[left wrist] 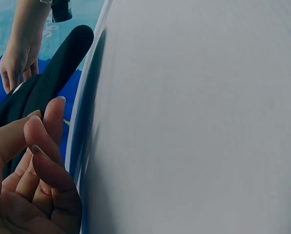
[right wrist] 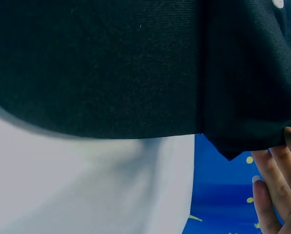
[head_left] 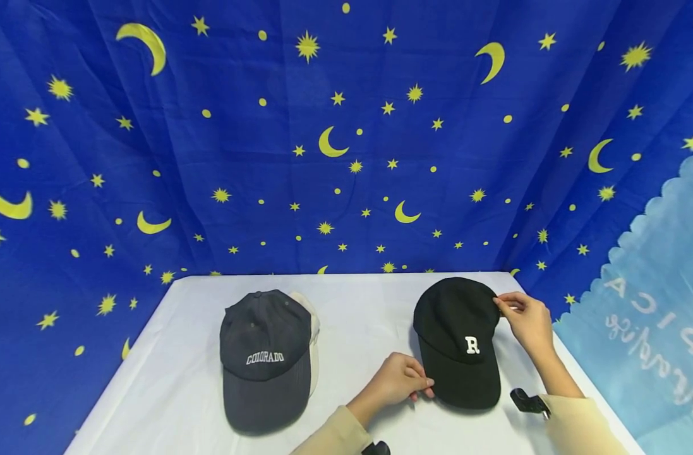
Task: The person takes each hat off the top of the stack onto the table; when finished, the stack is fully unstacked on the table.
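A black baseball cap with a white letter R stands at the right of the table, brim towards me. My left hand pinches the left edge of its brim between thumb and fingers; the left wrist view shows the brim rising past those fingers. On the far right side, my right hand grips the lower edge of the crown. From the right wrist, the cap fills the upper part, with fingers holding its rim at the right edge.
A dark grey cap lettered COLORADO sits at the left, partly covering a cream one. They stand on a white-covered table. Behind hangs a blue star-and-moon curtain; a light blue cloth hangs at the right.
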Tool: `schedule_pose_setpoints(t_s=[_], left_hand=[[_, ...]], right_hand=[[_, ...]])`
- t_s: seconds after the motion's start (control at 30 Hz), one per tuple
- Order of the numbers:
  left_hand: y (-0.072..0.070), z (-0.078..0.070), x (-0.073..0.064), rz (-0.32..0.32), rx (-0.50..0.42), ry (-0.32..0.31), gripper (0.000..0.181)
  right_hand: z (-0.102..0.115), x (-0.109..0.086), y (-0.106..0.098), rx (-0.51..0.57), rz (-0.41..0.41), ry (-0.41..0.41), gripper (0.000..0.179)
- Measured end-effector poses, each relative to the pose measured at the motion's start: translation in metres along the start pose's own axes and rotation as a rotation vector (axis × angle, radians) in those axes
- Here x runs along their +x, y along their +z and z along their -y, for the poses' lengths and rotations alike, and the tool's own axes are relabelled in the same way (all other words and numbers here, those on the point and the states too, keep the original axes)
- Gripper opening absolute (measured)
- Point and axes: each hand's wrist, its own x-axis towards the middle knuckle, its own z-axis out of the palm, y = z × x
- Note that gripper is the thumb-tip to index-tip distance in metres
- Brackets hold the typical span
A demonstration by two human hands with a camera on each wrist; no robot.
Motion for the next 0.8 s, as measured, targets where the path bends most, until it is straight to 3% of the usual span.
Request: schedule_pose_setpoints(t_s=[0.23, 0.47, 0.8], left_hand=[[0.017, 0.002, 0.006, -0.003, -0.003, -0.018, 0.019], [0.025, 0.001, 0.013, -0.001, 0.013, -0.026, 0.022], [0.039, -0.014, 0.026, 0.039, 0.062, -0.027, 0.021]], right_hand=[[-0.009, 0.003, -0.008, -0.043, 0.005, -0.011, 0.027], [-0.015, 0.006, -0.015, -0.044, -0.009, -0.032, 0.025], [-0.019, 0.019, -0.028, -0.051, -0.043, -0.079, 0.022]])
